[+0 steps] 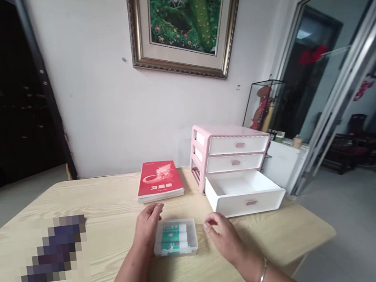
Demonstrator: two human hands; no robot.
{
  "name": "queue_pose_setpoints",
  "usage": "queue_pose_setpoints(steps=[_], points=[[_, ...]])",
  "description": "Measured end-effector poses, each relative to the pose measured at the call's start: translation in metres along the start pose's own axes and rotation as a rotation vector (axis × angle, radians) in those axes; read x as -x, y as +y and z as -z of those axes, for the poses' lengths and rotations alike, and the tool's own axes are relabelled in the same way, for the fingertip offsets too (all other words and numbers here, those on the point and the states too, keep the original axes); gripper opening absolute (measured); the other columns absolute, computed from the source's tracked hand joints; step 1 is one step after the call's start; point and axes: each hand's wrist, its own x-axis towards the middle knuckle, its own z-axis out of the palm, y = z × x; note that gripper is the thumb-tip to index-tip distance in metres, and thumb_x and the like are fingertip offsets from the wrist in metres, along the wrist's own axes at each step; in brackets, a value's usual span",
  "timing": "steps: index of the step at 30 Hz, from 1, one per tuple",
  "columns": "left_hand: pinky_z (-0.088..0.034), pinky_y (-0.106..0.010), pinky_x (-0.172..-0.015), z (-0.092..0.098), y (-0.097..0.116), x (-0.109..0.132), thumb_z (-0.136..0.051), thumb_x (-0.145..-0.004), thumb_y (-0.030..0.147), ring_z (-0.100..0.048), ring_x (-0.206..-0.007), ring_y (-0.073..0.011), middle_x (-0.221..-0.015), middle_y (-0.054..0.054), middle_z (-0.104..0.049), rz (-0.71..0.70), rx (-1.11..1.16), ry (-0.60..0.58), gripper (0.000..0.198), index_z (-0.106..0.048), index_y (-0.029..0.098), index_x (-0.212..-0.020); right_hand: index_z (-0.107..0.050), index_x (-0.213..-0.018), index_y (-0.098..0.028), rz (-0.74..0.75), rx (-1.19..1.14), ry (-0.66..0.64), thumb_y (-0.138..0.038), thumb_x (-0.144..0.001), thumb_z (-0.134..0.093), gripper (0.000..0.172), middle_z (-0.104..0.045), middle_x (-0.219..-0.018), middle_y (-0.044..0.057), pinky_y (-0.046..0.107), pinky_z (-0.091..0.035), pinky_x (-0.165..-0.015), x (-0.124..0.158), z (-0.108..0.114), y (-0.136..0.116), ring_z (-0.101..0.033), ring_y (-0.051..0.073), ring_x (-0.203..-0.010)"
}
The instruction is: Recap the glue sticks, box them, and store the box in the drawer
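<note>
The person's right wrist carries a silver bracelet (260, 277). Right hand (224, 236): fingers loosely curled, released, grasping nothing, just right of the clear plastic box (192, 236). Left hand (147, 222): fingers bent, released, at the box's left edge; contact cannot be determined. The box rests on the bench (111, 240) between both hands, containing green-and-white glue sticks (174, 237). Behind: red book (158, 178); pink drawer unit (228, 154), bottom drawer (246, 204) extended.
</note>
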Motion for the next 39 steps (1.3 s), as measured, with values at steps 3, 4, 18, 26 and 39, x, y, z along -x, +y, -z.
queue_pose_setpoints(steps=[3,4,18,26,39], points=[[-0.045,-0.028,-0.061,-0.001,0.001,0.001,-0.052,-0.081,0.057,-0.063,-0.070,-0.0218,-0.081,-0.006,-0.073,0.017,-0.036,0.008,0.049,-0.073,0.014,-0.092,-0.053,-0.088,-0.024,-0.236,0.058,0.218,-0.045,-0.092,-0.052,0.022,-0.065,-0.091,0.008,0.035,-0.048,-0.080,0.010,0.033,0.048,-0.061,0.025,-0.088],[-0.045,-0.028,-0.062,-0.001,0.002,0.001,-0.052,-0.081,0.057,-0.063,-0.071,-0.0223,-0.082,-0.006,-0.073,0.025,-0.044,0.008,0.049,-0.072,0.014,-0.093,-0.051,-0.089,-0.024,-0.316,0.096,0.277,-0.048,-0.090,-0.052,0.024,-0.065,-0.091,0.008,0.035,-0.048,-0.079,0.010,0.044,0.064,-0.061,0.026,-0.087],[-0.049,-0.032,-0.069,-0.001,0.002,-0.001,-0.051,-0.080,0.060,-0.065,-0.074,-0.0253,-0.082,-0.007,-0.073,0.036,-0.116,-0.028,0.050,-0.071,0.015,-0.090,-0.048,-0.085,-0.024,-0.487,0.298,0.334,-0.037,-0.088,-0.055,0.015,-0.066,-0.091,0.006,0.031,-0.046,-0.084,-0.093,0.069,0.127,-0.064,0.024,-0.093],[-0.049,-0.034,-0.074,-0.003,-0.007,-0.007,-0.048,-0.082,0.060,-0.066,-0.079,-0.0270,-0.087,-0.007,-0.074,0.041,-0.168,-0.077,0.049,-0.070,0.017,-0.093,-0.054,-0.105,-0.016,-0.541,0.335,0.255,-0.035,-0.089,-0.054,0.025,-0.067,-0.097,0.010,0.031,-0.045,-0.083,-0.131,0.058,0.138,-0.064,0.024,-0.094],[-0.049,-0.040,-0.091,-0.002,-0.014,-0.003,-0.054,-0.081,0.051,-0.066,-0.102,-0.0300,-0.107,-0.012,-0.073,-0.027,-0.131,-0.114,0.046,-0.070,0.014,-0.103,-0.061,-0.112,-0.017,-0.353,0.293,0.123,-0.021,-0.088,-0.050,0.026,-0.068,-0.113,0.011,0.030,-0.047,-0.093,-0.061,0.034,0.082,-0.063,0.022,-0.107]])
